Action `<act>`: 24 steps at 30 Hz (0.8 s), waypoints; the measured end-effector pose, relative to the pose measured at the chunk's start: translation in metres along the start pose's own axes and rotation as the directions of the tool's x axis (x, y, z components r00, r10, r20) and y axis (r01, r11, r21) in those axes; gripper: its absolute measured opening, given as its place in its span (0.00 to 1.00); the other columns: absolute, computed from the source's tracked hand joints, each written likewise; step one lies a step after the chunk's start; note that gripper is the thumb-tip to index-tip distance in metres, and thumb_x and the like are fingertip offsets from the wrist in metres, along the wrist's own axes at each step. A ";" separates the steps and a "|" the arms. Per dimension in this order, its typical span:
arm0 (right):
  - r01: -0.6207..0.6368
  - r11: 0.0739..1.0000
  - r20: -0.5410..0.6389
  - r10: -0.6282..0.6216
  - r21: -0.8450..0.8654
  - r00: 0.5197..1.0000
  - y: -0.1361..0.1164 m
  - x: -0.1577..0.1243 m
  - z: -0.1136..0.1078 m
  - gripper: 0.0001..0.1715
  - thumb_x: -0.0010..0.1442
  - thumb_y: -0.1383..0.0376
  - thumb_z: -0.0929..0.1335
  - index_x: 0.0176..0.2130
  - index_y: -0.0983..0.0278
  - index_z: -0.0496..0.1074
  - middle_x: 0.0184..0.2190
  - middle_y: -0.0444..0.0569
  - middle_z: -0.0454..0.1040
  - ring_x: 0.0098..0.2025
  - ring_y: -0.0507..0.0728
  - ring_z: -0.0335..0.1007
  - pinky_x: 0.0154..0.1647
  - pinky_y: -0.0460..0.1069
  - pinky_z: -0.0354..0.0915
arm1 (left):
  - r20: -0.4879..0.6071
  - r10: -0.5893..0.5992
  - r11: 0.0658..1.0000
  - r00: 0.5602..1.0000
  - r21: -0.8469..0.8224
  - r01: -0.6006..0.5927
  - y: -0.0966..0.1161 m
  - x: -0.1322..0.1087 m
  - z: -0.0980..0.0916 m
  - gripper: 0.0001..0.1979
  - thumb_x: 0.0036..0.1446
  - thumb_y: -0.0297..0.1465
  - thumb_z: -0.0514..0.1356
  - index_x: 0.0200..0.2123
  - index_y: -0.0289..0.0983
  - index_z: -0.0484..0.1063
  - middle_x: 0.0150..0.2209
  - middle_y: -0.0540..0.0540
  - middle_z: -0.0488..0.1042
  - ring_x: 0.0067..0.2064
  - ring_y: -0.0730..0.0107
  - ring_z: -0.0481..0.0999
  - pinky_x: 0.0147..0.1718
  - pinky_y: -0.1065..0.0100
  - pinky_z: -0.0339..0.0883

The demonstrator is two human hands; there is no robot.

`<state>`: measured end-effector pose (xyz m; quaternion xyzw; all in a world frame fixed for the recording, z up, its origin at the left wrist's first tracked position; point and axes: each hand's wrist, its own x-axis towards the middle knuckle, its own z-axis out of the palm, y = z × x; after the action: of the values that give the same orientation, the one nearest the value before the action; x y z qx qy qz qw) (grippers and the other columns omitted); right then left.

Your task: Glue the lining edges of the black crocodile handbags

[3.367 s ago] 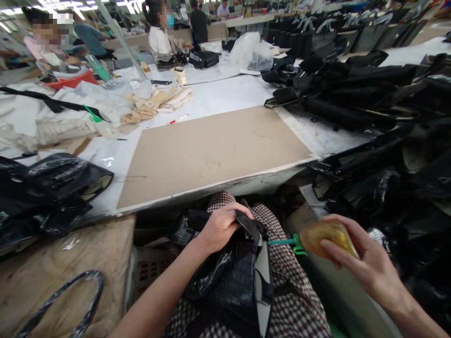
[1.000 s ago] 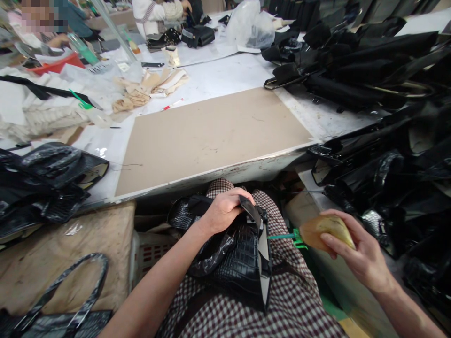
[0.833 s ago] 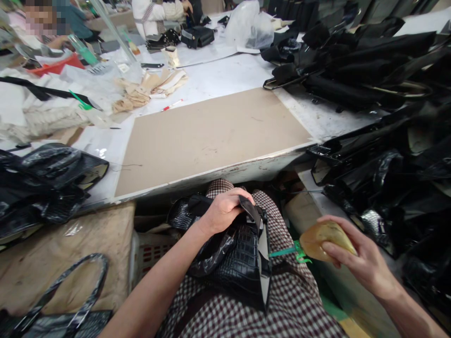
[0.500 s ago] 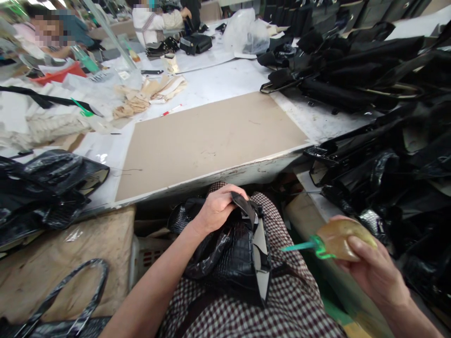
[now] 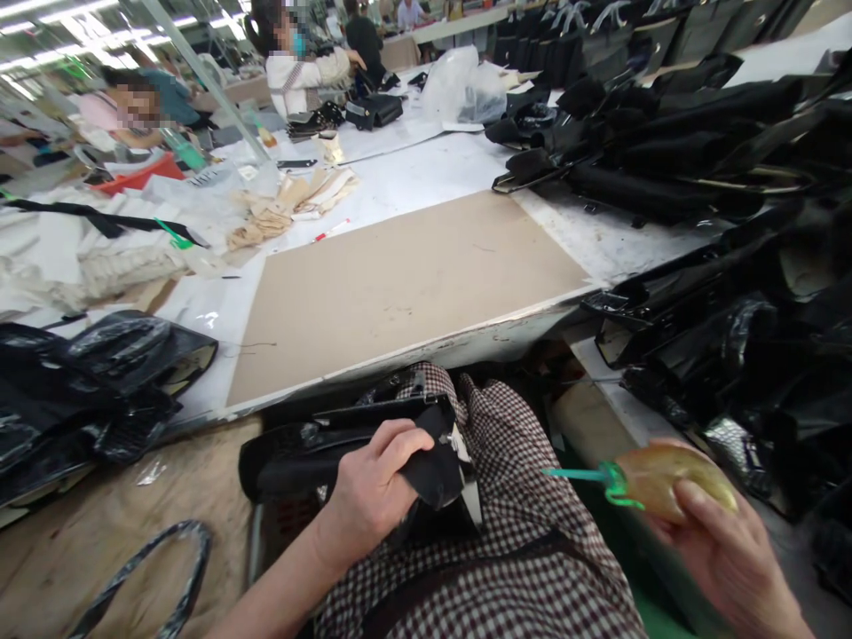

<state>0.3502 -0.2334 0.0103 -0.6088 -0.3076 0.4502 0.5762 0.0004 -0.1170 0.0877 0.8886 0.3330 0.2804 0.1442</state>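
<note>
On the checked cloth over my lap lies a black handbag, its pale inner edges showing at the right end. My left hand grips a black flap of this bag, fingers wrapped over it; the fingertips are partly hidden. To the right, my right hand holds a squeeze bottle of yellowish-brown liquid, thumb pressed on its side. Its thin green nozzle points left toward the bag and stays apart from it.
A beige board lies on the white table ahead. Black bags pile up at the right, and another black bag sits at the left. A black handle loop rests lower left. Co-workers sit across the table.
The bag has been turned on my lap, so its dark inner flap now faces up under my left hand. My right hand with the bottle appears slightly lower and farther right.
</note>
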 end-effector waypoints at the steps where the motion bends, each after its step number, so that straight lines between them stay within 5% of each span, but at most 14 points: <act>1: -0.066 0.996 0.006 0.066 0.063 0.998 0.005 0.000 -0.001 0.20 0.62 0.56 0.69 0.53 0.58 0.71 0.37 0.51 0.73 0.25 0.57 0.67 0.15 0.47 0.63 | 0.004 -0.018 1.000 1.000 -0.021 0.018 0.000 -0.008 0.001 0.09 0.61 0.18 0.55 0.39 0.35 0.70 0.40 0.44 0.76 0.45 0.65 0.74 0.38 0.72 0.74; 6: -0.186 0.982 0.079 0.183 0.030 0.980 0.017 0.001 0.004 0.29 0.54 0.55 0.75 0.53 0.57 0.71 0.35 0.48 0.74 0.25 0.57 0.68 0.16 0.46 0.66 | -0.094 -0.126 0.989 0.988 -0.092 0.117 0.010 -0.035 -0.003 0.10 0.56 0.16 0.58 0.39 0.34 0.70 0.35 0.43 0.73 0.36 0.66 0.71 0.32 0.67 0.69; 11: -0.077 0.966 0.184 0.125 -0.248 0.975 0.013 0.007 0.020 0.29 0.54 0.53 0.75 0.53 0.59 0.71 0.39 0.51 0.77 0.32 0.62 0.75 0.19 0.45 0.69 | -0.028 -0.295 0.919 0.955 -0.281 0.276 0.026 -0.042 -0.013 0.07 0.57 0.18 0.61 0.35 0.35 0.74 0.32 0.44 0.73 0.33 0.67 0.72 0.30 0.67 0.67; 17: 0.084 0.940 0.290 0.016 -0.330 0.957 -0.002 0.015 0.042 0.25 0.56 0.55 0.75 0.51 0.57 0.71 0.40 0.48 0.78 0.39 0.60 0.78 0.35 0.46 0.75 | 0.026 -0.460 0.806 0.888 -0.407 0.429 0.021 -0.039 -0.011 0.08 0.59 0.22 0.62 0.28 0.34 0.77 0.31 0.44 0.74 0.32 0.69 0.75 0.29 0.71 0.69; 24: 0.161 0.893 0.351 -0.003 -0.421 0.936 -0.008 0.017 0.047 0.25 0.54 0.54 0.75 0.49 0.60 0.72 0.42 0.50 0.78 0.41 0.61 0.78 0.41 0.48 0.75 | 0.009 -0.427 0.828 0.904 -0.398 0.395 0.023 -0.037 -0.011 0.07 0.59 0.22 0.63 0.28 0.34 0.77 0.30 0.44 0.74 0.32 0.69 0.75 0.29 0.71 0.70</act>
<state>0.3156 -0.1974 0.0183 -0.6229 -0.5226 0.4417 0.3791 -0.0174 -0.1580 0.0914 0.7373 0.4591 0.3389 0.3617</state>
